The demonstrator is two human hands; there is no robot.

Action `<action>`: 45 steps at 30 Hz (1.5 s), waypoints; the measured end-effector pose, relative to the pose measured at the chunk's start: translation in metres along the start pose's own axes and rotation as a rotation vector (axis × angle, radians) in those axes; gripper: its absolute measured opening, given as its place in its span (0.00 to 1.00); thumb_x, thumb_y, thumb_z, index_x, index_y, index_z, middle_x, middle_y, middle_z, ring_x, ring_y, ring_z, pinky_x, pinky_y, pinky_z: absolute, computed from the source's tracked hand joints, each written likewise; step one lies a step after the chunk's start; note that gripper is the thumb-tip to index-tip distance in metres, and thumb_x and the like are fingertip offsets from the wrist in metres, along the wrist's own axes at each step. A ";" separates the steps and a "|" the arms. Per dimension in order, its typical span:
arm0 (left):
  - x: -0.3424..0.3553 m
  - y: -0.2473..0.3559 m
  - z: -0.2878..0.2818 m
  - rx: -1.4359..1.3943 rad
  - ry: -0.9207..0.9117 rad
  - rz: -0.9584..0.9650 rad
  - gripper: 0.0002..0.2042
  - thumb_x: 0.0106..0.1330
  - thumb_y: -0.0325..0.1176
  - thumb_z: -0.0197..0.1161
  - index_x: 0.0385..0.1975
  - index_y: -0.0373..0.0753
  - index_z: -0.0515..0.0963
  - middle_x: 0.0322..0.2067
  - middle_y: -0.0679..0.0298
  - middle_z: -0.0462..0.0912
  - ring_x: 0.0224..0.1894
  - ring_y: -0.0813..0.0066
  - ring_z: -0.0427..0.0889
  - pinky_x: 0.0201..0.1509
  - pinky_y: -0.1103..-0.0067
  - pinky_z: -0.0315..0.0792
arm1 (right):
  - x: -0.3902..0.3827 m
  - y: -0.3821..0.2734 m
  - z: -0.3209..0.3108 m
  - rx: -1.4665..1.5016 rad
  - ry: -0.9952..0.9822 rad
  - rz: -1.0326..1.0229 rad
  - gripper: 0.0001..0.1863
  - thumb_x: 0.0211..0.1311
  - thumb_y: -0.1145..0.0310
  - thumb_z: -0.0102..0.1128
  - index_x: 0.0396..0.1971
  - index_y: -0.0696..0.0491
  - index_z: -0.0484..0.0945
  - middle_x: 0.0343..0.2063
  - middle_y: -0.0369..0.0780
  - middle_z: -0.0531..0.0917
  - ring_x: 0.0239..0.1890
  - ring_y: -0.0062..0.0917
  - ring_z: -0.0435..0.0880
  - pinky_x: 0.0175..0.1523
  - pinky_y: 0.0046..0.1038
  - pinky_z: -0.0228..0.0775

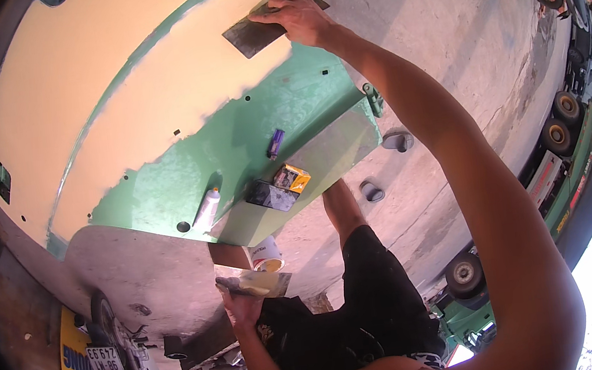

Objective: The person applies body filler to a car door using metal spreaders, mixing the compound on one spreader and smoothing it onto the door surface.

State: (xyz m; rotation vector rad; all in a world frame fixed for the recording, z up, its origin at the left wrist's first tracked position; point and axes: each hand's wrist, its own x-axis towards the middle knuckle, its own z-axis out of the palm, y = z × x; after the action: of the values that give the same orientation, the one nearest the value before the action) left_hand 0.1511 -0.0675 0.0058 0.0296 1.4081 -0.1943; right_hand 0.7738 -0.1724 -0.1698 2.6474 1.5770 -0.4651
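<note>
Cream-coloured coating (149,129) covers much of the broad green panel (231,134) in front of me, ending in a ragged border. With my right hand (298,18) I grip a dark, flat, rectangular spreader (252,39) at the panel's far right edge; whether its blade touches, I cannot tell. My left hand (242,310) clasps a thin, flat plate (276,285) bearing cream paste, just beside a white cylindrical tub (265,249). On the panel's near side sit a yellow box (294,178), a dark rectangular slab (271,195) and a slim white tube (207,211).
</note>
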 end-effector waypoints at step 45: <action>0.005 -0.005 -0.002 -0.059 -0.057 -0.007 0.45 0.63 0.74 0.47 0.69 0.43 0.57 0.62 0.52 0.69 0.63 0.49 0.70 0.68 0.53 0.62 | 0.061 0.026 -0.030 0.076 0.186 -0.077 0.35 0.55 0.80 0.53 0.65 0.38 0.72 0.62 0.42 0.72 0.68 0.41 0.63 0.67 0.47 0.55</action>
State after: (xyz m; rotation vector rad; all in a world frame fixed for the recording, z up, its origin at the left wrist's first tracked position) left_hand 0.1490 -0.0728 0.0013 -0.0293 1.3561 -0.1577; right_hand 0.8305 -0.1272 -0.1605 2.7656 1.7505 -0.2934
